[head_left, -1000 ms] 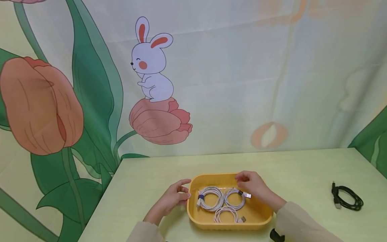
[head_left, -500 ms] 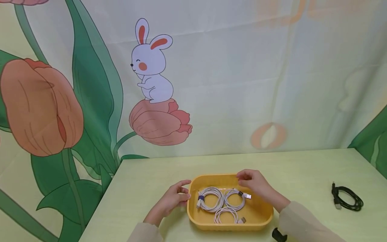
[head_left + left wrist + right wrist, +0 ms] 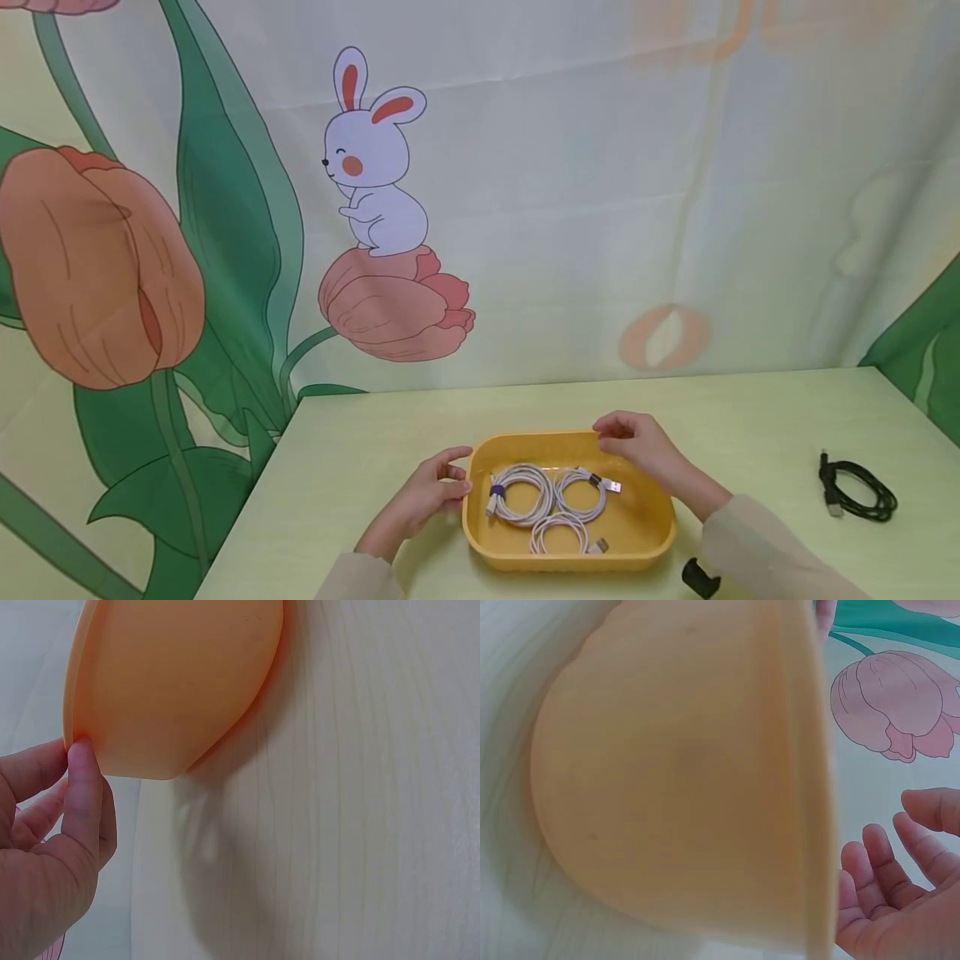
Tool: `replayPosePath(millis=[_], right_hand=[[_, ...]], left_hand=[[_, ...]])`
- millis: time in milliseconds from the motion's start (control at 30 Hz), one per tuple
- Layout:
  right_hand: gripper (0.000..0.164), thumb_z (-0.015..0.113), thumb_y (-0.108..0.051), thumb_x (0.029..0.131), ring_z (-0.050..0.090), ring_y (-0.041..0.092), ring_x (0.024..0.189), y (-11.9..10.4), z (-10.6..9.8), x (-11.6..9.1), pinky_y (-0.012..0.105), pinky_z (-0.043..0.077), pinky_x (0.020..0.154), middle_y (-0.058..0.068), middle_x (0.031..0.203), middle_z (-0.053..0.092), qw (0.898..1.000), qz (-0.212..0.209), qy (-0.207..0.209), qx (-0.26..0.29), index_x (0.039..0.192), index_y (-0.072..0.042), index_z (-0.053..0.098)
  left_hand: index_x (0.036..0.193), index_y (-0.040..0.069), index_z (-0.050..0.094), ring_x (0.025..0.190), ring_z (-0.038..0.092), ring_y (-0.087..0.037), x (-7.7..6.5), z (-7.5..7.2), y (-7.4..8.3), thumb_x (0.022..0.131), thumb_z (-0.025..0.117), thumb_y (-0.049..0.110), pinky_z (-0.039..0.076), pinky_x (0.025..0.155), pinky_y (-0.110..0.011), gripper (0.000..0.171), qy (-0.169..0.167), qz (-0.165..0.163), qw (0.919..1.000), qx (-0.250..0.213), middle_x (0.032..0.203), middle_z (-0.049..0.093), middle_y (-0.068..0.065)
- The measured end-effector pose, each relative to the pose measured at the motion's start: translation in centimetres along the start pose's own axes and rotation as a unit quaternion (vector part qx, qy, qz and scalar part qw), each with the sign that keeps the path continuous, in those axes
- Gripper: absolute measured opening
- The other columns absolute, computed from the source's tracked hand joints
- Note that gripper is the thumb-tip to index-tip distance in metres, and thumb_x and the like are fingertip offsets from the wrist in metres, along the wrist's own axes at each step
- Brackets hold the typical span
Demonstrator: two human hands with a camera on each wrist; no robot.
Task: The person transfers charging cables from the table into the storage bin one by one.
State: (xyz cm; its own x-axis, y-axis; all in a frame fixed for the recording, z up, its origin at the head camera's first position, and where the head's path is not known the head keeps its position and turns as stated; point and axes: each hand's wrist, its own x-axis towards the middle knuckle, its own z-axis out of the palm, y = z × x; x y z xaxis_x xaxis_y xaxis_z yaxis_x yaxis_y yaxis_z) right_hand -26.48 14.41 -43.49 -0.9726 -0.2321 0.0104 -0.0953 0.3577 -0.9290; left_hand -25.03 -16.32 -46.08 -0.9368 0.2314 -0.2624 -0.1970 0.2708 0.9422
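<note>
A yellow plastic tray (image 3: 570, 560) with rounded corners stands on the table. Inside lie three coiled white cables: a larger coil (image 3: 545, 505) bound by a dark blue strap, a USB cable (image 3: 604, 502) with a black tie, and a thinner cable (image 3: 536, 537) at the front. At the tray's left rim my left hand (image 3: 422, 498) pinches the edge; the left wrist view shows the thumb (image 3: 82, 784) against the outer wall. My right hand (image 3: 645, 452) hovers around the back right rim, its fingers loosely bent and holding nothing.
A coiled black USB cable (image 3: 862, 492) lies apart on the table's right side. Under the right sleeve a small black object (image 3: 701, 578) shows. Behind the table (image 3: 750, 417) hangs a cloth (image 3: 570, 208) printed with tulips and a rabbit.
My right hand has drifted a little to the right and back, from over the tray toward its back right rim. The left hand, tray and cables have stayed in place.
</note>
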Motion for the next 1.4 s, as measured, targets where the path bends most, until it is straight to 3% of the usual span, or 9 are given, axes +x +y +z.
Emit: replayPosePath(millis=[333,767,1400], right_hand=[[0.024,0.057,-0.004,0.082,0.051,0.014,0.075,-0.1,-0.9,0.1,0.032,0.047,0.065,0.010,0.089,0.059,1.000,0.008,0.010,-0.021,0.104,0.005,0.056],[0.025,0.056,-0.005,0.083,0.049,0.014,0.072,-0.3,-2.0,-0.3,0.026,0.043,0.057,0.007,0.086,0.058,1.000,0.015,0.024,-0.012,0.105,0.006,0.056],[0.027,0.055,-0.007,0.082,0.050,0.016,0.072,0.3,-2.6,-0.5,0.028,0.045,0.057,0.004,0.083,0.056,0.999,0.037,0.035,-0.016,0.107,0.005,0.055]], left_hand=[[0.131,0.006,0.038,0.072,0.050,-0.012,0.0,0.0,0.2,0.083,0.055,0.001,0.050,0.065,-0.028,0.051,0.001,-0.003,1.0000,0.001,0.092,0.046,-0.006],[0.130,0.007,0.039,0.072,0.050,-0.012,0.3,0.0,0.2,0.083,0.055,0.000,0.050,0.065,-0.027,0.050,0.006,-0.003,1.0000,0.005,0.092,0.046,-0.006],[0.130,0.007,0.039,0.072,0.050,-0.012,0.0,0.0,0.1,0.083,0.055,0.000,0.051,0.068,-0.029,0.050,0.007,-0.009,0.9999,0.005,0.091,0.046,-0.006]])
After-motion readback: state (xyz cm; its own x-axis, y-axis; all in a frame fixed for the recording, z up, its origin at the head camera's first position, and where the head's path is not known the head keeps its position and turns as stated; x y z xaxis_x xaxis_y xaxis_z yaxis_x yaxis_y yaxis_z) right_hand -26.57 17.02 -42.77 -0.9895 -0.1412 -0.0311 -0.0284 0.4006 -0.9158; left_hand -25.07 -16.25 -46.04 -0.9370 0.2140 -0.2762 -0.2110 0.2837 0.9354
